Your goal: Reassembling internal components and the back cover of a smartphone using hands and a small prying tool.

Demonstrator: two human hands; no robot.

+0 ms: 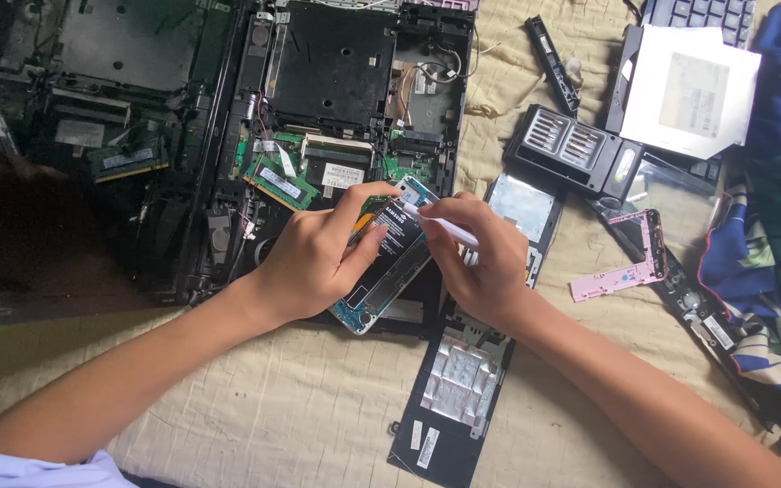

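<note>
A: Obs., largest first. Opened laptop (345, 117) lies on the beige cloth (255, 407), boards and memory sticks bare. Black cover panel (454, 380) lies below the hands, disc drive (684, 86) top right, black bit case (576, 149) open beside it, pink phone frame (630, 262) to the right.

B: And the work piece?

A: Opened phone (390, 253), back off, battery showing. It sits tilted over the laptop's lower edge. Left hand (314, 262) grips it, thumb and fingers closed round its sides. Right hand (476, 258) pinches a thin white tool (440, 226), tip at the phone's upper end.

B: Risks?

A: Judgement only. Tool slip could gouge the battery or tear a ribbon. Phone is held in the air over bare laptop boards; if the grip loosens, it drops onto them. Prying hard at one corner may crack the frame. Small screws, if any come loose, would vanish in the cloth folds.
</note>
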